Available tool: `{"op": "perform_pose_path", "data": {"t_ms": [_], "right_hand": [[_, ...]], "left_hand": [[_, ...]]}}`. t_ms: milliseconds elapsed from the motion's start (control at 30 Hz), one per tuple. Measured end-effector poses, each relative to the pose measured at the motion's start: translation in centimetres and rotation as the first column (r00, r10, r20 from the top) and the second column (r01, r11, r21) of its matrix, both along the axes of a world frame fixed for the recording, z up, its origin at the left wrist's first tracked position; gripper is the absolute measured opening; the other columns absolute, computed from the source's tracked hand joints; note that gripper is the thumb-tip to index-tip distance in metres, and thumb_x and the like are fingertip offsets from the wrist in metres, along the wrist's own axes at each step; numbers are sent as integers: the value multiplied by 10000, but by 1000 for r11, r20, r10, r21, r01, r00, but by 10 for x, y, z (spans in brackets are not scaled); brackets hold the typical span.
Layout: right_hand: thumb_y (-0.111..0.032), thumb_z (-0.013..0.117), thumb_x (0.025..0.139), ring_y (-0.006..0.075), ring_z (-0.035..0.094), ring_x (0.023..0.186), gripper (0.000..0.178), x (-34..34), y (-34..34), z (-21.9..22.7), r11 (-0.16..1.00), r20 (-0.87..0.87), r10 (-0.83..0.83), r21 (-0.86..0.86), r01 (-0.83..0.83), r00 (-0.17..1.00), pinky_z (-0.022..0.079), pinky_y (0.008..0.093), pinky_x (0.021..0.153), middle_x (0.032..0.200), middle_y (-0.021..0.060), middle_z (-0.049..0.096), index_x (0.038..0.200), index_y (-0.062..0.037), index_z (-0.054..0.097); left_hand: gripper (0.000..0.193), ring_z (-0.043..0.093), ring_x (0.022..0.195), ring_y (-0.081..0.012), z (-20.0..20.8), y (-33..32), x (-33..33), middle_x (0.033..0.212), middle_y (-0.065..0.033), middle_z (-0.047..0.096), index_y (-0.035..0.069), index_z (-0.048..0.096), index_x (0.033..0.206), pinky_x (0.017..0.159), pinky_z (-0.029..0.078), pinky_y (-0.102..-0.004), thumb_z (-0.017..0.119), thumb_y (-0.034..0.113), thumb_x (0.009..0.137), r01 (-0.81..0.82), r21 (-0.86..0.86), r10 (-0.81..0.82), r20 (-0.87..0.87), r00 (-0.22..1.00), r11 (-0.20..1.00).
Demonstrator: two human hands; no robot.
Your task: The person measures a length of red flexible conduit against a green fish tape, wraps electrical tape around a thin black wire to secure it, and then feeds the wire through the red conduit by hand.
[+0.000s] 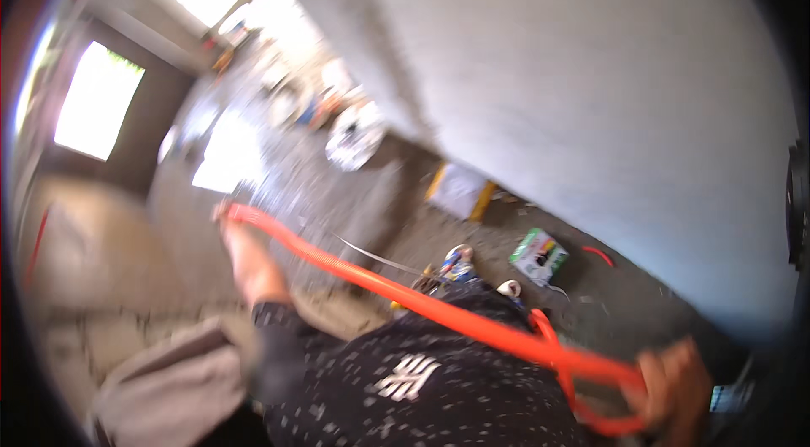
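A long orange flexible corrugated conduit [405, 291] stretches across the front of my body, from the far left down to the lower right. My left hand [229, 223], with the arm held out, is at its far end; the fingers look closed around it but are small and blurred. At the lower right my right hand [675, 384] is wrapped round the conduit, also smeared by motion. Near that hand, a loop of the same orange conduit hangs below the straight stretch.
A pale plastered wall [591, 92] rises on the right. Along its foot lie a green-and-white box [538, 256], a short orange conduit piece [599, 256] and a white-and-yellow carton [460, 191]. A shiny plastic-wrapped bundle [354, 136] stands farther off. A grey bag [173, 388] is at lower left.
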State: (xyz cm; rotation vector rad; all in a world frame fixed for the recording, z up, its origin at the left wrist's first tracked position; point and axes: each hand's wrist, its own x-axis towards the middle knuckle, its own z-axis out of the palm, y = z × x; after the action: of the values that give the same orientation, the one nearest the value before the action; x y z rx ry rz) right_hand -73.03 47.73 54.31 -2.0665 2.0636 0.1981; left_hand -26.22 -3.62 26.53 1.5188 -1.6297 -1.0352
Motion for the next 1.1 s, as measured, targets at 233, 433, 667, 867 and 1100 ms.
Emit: {"op": "perform_pose_path", "data": {"t_ms": [233,433,667,867,1100], "right_hand": [[-302,567,817,366,612,703,226,-37,-169,-119,958,473,83,-281,61,877,468,468,633,704,153,611,848,-78,577],[-308,604,688,306,665,676,283,22,-260,-203,905,126,179,-410,-113,976,530,409,646,682,166,659,629,-35,650],[-260,563,784,391,616,700,247,72,-255,-193,931,615,126,-345,122,778,495,473,644,708,186,619,876,-31,556],[-297,638,741,363,587,647,331,36,-170,-240,908,774,190,-372,191,605,466,422,589,704,152,591,998,-92,596],[-171,670,683,271,570,475,230,-6,-73,-194,894,330,175,-448,-9,928,434,377,442,527,84,517,804,-41,525]], "left_hand": [[609,622,736,-294,21,185,-206,860,-116,662,16,649,927,692,517,-363,364,554,946,490,380,-124,-678,724,785],[650,668,835,-327,40,221,-271,946,-130,700,5,686,955,769,546,-391,376,576,943,636,443,130,-870,476,632],[378,579,743,-233,34,140,-277,829,-67,607,36,589,851,695,477,-334,407,359,925,483,317,98,-900,425,816],[199,502,664,-152,39,-53,-178,730,-13,528,62,507,761,631,417,-285,434,173,910,110,-488,-483,-759,437,866],[152,359,490,-101,119,-119,-62,587,33,389,129,421,647,473,340,-233,499,149,776,351,-208,-101,-949,-300,913]]}}
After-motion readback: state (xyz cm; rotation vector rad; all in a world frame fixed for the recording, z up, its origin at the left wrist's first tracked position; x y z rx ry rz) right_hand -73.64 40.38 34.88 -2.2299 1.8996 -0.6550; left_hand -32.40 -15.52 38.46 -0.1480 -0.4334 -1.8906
